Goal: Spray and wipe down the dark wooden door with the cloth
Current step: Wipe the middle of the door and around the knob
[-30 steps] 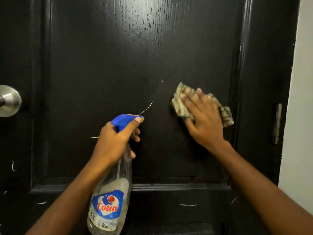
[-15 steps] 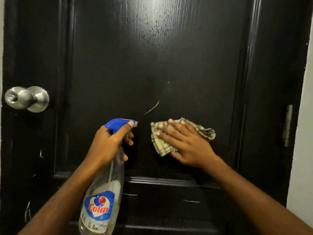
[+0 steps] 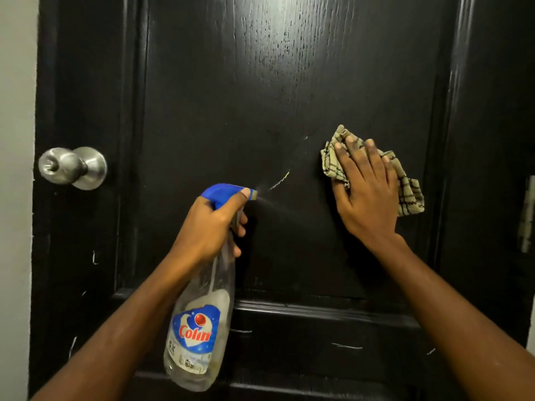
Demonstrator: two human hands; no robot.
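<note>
Ahead of me the door point(image 3: 260, 82) fills the view, its knob point(image 3: 72, 167) at the left edge. My left grip point(image 3: 207, 227) holds the spray bottle point(image 3: 202, 314) at centre, nozzle toward the panel; right of it my right grip point(image 3: 366, 198) presses the cloth point(image 3: 409, 195) against the door

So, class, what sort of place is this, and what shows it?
Likely a home interior: a dark panelled wooden door with a round metal knob, plain wall beside it, and a household spray bottle.
</note>
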